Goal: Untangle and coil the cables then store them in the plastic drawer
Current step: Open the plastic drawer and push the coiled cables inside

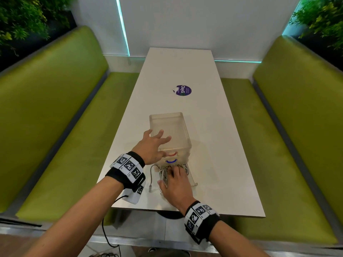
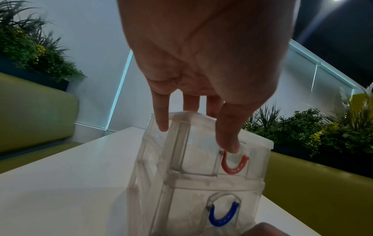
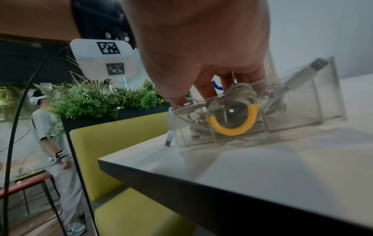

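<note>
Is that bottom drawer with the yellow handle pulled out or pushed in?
Pulled out. The bottom drawer juts toward the person from the drawer unit, and the right hand presses the cables into it.

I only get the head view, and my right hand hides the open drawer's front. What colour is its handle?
Observer: Yellow. The handle shows in the right wrist view, with the cables bundled behind it.
Operator: Any plug sticking up?
Observer: Yes, one plug leans in a corner of the drawer, reaching its rim.
Operator: Where's my left thumb?
Observer: The left hand's thumb tip touches the top drawer's front, just above the red handle.
</note>
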Action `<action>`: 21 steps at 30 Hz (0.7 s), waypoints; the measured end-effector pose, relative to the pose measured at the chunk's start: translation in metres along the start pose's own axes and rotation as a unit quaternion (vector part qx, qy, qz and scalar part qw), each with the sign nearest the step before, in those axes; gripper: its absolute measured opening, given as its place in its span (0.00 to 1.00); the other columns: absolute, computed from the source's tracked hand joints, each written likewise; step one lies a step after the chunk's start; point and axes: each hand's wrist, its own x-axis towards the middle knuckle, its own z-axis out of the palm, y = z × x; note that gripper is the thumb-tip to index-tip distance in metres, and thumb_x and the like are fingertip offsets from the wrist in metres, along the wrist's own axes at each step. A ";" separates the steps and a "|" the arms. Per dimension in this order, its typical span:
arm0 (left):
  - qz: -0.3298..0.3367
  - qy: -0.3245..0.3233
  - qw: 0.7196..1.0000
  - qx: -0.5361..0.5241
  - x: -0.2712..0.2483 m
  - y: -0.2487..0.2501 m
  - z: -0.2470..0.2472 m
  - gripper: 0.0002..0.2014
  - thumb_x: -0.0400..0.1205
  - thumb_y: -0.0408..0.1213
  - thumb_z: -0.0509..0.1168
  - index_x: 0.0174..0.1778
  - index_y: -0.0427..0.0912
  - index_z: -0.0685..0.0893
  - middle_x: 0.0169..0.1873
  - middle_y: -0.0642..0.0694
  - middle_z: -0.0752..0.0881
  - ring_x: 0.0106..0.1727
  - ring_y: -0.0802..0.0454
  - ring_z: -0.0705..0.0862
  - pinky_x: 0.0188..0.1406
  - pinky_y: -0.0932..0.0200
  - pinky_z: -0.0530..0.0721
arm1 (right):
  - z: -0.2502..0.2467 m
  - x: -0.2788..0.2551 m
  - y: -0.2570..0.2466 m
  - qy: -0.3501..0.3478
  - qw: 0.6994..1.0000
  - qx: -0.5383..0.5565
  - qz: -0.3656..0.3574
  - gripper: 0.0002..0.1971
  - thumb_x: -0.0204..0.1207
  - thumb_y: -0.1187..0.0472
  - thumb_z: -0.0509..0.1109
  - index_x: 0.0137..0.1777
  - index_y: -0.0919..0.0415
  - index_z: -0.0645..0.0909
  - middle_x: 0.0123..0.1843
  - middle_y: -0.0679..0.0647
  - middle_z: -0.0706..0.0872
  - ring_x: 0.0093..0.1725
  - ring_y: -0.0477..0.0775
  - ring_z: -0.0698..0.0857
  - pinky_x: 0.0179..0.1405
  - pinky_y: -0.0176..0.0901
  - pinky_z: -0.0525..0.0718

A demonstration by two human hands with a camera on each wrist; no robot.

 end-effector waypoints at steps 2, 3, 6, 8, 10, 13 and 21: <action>0.001 -0.002 1.000 0.003 0.001 0.000 0.000 0.32 0.82 0.55 0.62 0.82 0.60 0.59 0.84 0.51 0.53 0.84 0.39 0.40 0.80 0.44 0.55 | 0.000 -0.002 0.003 0.027 0.999 0.018 -0.015 0.27 0.75 0.39 0.61 0.53 0.65 0.83 0.51 0.59 0.81 0.52 0.62 0.80 0.56 0.55 0.82; 0.000 -0.003 1.000 0.003 0.001 0.000 0.000 0.32 0.82 0.55 0.62 0.82 0.60 0.58 0.84 0.51 0.53 0.84 0.39 0.40 0.80 0.44 0.56 | -0.002 -0.003 0.003 0.032 0.999 0.032 -0.021 0.30 0.76 0.36 0.59 0.56 0.65 0.82 0.53 0.58 0.81 0.54 0.60 0.79 0.60 0.52 0.80; -0.001 -0.004 1.000 0.007 0.002 0.000 0.000 0.32 0.82 0.54 0.62 0.82 0.60 0.58 0.84 0.51 0.52 0.84 0.39 0.41 0.80 0.43 0.56 | -0.007 -0.004 0.004 -0.010 0.999 0.032 -0.032 0.43 0.72 0.25 0.52 0.66 0.63 0.77 0.60 0.58 0.78 0.61 0.59 0.75 0.68 0.51 0.74; -0.001 -0.004 1.000 0.006 0.002 0.000 0.000 0.32 0.82 0.55 0.62 0.82 0.60 0.58 0.84 0.52 0.52 0.84 0.40 0.41 0.80 0.43 0.57 | -0.005 -0.004 0.008 -0.030 0.998 0.003 -0.050 0.45 0.69 0.25 0.55 0.68 0.65 0.77 0.61 0.60 0.78 0.62 0.61 0.75 0.69 0.54 0.75; -0.001 -0.003 1.000 0.007 0.001 0.000 0.000 0.32 0.82 0.54 0.62 0.82 0.60 0.58 0.84 0.52 0.52 0.84 0.40 0.41 0.80 0.43 0.58 | -0.002 -0.002 0.014 -0.034 0.998 0.012 -0.046 0.41 0.70 0.28 0.56 0.65 0.65 0.79 0.61 0.61 0.79 0.62 0.62 0.76 0.68 0.53 0.76; 0.000 -0.002 1.000 0.006 0.000 0.001 0.000 0.32 0.82 0.54 0.62 0.82 0.60 0.58 0.84 0.52 0.52 0.84 0.40 0.41 0.80 0.43 0.59 | -0.003 0.003 0.020 -0.021 0.999 0.043 -0.023 0.32 0.72 0.36 0.56 0.59 0.62 0.84 0.56 0.60 0.81 0.58 0.63 0.78 0.62 0.51 0.79; -0.003 0.002 1.000 -0.010 -0.001 0.001 -0.001 0.32 0.82 0.54 0.63 0.81 0.61 0.59 0.84 0.52 0.53 0.84 0.41 0.41 0.80 0.43 0.58 | 0.000 0.013 0.012 0.060 0.997 -0.033 -0.036 0.20 0.66 0.55 0.78 0.58 0.52 0.80 0.47 0.54 0.84 0.42 0.60 0.83 0.40 0.49 0.84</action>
